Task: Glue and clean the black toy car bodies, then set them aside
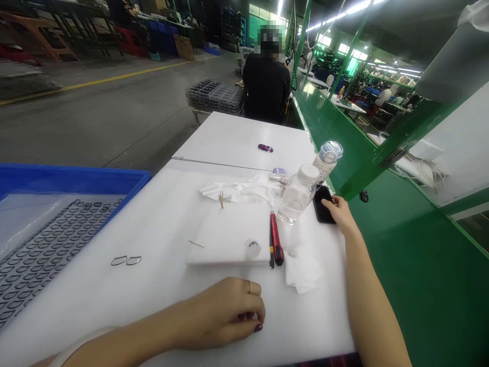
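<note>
My left hand (229,313) rests on the white table (160,300), its fingers curled in and nothing visible in them. At the table's right edge my right hand (342,214) grips a black phone (323,206), with a finger lying over its face. Between the hands lie a red utility knife (275,239) and a crumpled white tissue (302,270). Beyond my left hand is a white foam pad (225,232) bearing a small clear cup (252,248) and some thin wooden sticks (221,200). Two D-shaped metal rings (126,261) lie to the left.
A clear bottle (298,193) and a dotted bottle (327,160) stand near the phone. At left, a blue bin (130,183) holds a sheet with rows of D-shaped parts. A person (266,81) sits beyond the table. A green post (382,153) rises at right.
</note>
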### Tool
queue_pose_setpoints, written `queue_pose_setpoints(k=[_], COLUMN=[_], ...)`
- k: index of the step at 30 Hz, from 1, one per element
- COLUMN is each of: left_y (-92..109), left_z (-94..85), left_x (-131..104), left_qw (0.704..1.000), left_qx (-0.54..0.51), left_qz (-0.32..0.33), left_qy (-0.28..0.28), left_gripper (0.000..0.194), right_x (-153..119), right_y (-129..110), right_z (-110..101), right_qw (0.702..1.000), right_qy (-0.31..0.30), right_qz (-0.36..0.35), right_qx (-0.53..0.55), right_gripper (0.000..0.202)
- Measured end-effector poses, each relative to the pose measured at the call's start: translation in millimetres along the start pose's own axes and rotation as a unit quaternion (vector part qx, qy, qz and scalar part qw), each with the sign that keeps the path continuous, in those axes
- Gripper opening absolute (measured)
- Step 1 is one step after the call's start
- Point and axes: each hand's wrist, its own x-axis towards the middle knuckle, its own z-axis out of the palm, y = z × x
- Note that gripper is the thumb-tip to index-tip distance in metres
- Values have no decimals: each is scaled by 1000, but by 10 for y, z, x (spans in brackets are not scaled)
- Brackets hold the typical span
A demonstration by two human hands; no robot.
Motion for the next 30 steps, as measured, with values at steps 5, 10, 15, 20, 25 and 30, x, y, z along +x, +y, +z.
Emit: queue_pose_setpoints(k=[5,10,15,20,25,30], left_y=[16,-13,4,8,-5,-2], left_z=[-9,3,-2,-9,-2,3], left_x=[3,-6,-2,7,8,8], left_qw=[1000,1000,1000,1000,1000,1000], left_qx=[-3,-3,-1,-3,-10,-4], left_qz=[-7,-9,-17,-7,-3,6], left_qy=[-5,-10,-13,-7,-6,1], left_gripper=[10,10,10,10,10,10], right_x=[-73,-61,-43,-50,-13,5], right_y=[4,95,126,78,27,-5], right_z=[-228,-346,-353,-253,-43,50], right_qw=[996,985,988,994,999,998], right_qy=[-74,-136,-132,-92,-34,14], right_qz=[9,-10,-23,-24,-27,-29], right_qx=[46,105,77,56,0,-45], right_gripper=[53,70,82,70,67,84])
